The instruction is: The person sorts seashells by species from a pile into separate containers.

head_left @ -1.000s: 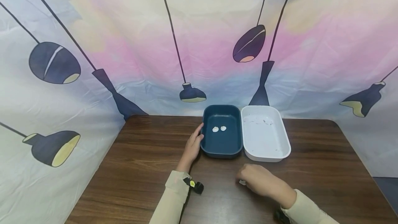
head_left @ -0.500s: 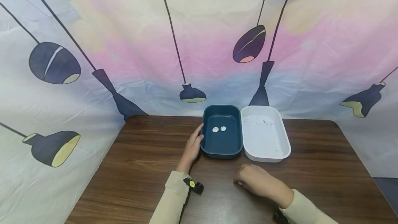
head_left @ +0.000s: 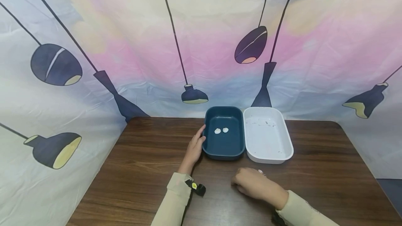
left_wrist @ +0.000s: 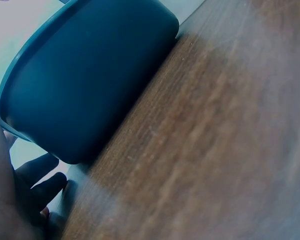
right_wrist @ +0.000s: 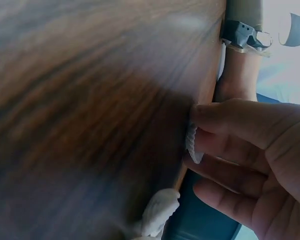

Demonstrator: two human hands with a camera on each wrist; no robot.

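Observation:
My left hand [head_left: 193, 149] rests with extended fingers against the left side of a dark teal baking dish [head_left: 224, 151]. Two small white pieces, a left piece [head_left: 217, 131] and a right piece [head_left: 225, 130], lie inside it. Low over the table before the dishes, my right hand [head_left: 255, 184] has its fingers bent down. The right wrist view shows its thumb and fingers pinching a white seashell [right_wrist: 192, 143] with a ridged edge, hidden in the head view. A second white shell [right_wrist: 161, 211] lies on the table, peeping out behind the knuckles in the head view.
A white dish [head_left: 268, 138] stands right beside the teal one, with small dark specks on its inside. Both sit at the back edge of the brown wooden table [head_left: 150, 156]. Behind hangs a cloth [head_left: 141, 37] printed with lamps.
My right hand has shifted a little left, and a white shell now shows behind it. The white piece seen under its fingers earlier is hidden from the head camera. My left hand stays put.

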